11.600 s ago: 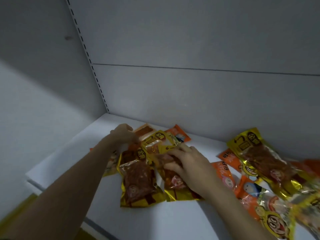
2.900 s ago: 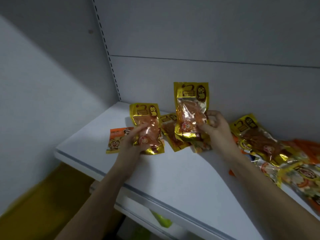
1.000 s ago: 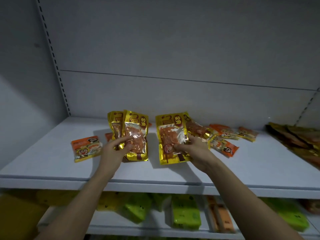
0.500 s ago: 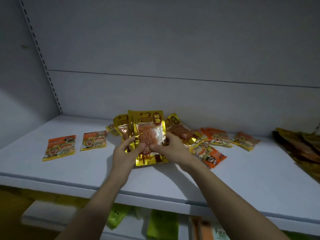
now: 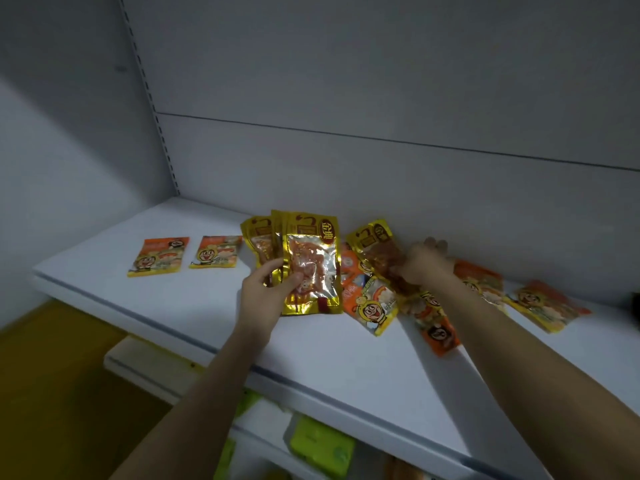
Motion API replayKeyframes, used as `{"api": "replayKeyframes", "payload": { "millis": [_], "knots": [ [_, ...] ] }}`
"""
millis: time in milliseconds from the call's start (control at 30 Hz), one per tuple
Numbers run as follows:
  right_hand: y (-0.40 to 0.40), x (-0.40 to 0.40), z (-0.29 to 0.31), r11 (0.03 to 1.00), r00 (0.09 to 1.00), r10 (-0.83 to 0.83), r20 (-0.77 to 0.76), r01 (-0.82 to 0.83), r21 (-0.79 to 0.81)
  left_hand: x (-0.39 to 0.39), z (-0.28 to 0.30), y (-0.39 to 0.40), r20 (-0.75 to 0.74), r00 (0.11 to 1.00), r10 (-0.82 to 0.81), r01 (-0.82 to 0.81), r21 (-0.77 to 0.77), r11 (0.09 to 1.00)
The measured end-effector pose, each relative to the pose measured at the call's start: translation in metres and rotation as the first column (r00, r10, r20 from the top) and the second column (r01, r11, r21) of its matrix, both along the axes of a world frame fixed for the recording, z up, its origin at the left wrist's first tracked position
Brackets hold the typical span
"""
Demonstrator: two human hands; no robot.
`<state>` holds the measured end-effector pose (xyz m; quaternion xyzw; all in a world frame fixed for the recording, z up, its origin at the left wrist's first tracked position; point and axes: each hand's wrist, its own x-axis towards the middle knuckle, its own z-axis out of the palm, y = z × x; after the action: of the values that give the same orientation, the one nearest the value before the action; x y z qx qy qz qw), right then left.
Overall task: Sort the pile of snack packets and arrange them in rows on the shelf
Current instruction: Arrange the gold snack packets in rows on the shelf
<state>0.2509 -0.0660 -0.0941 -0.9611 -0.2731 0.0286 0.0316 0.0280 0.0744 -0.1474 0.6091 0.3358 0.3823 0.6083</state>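
A stack of gold foil snack packets [image 5: 310,268], each with a clear window showing orange-red strips, stands tilted up off the white shelf [image 5: 173,306], gripped at its lower left edge. Another gold packet [image 5: 375,252] lies aslant just to the right, atop a loose pile of orange cartoon-face packets [image 5: 372,306] spreading rightward along the shelf. Well apart at the left, two orange cartoon-face packets [image 5: 159,256] [image 5: 216,251] lie flat side by side in a row.

Bare shelf [image 5: 311,358] before packet pile [image 5: 374,306]
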Motion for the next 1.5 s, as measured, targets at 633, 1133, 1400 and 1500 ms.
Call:
{"api": "replayKeyframes", "payload": {
  "millis": [633,1133,1400,1500],
  "knots": [
    [-0.038,-0.103,0.001,0.401,0.772,0.240,-0.588,0.473,0.785,0.000,0.012,-0.003,0.259,0.964,0.065,-0.025,-0.157,0.987],
    [-0.236,-0.149,0.037,0.216,0.710,0.327,-0.623,0.586,0.781,0.018,0.043,-0.226,0.181,0.925,-0.334,0.325,0.075,0.943],
    [-0.427,-0.160,0.009,0.195,0.830,-0.003,-0.558,0.548,0.813,0.034,0.022,-0.422,0.107,0.856,-0.505,0.501,0.062,0.863],
    [-0.477,-0.156,0.004,0.215,0.805,-0.007,-0.593,0.581,0.785,0.038,0.013,-0.468,0.124,0.841,-0.527,0.536,-0.046,0.843]
  ]
}}
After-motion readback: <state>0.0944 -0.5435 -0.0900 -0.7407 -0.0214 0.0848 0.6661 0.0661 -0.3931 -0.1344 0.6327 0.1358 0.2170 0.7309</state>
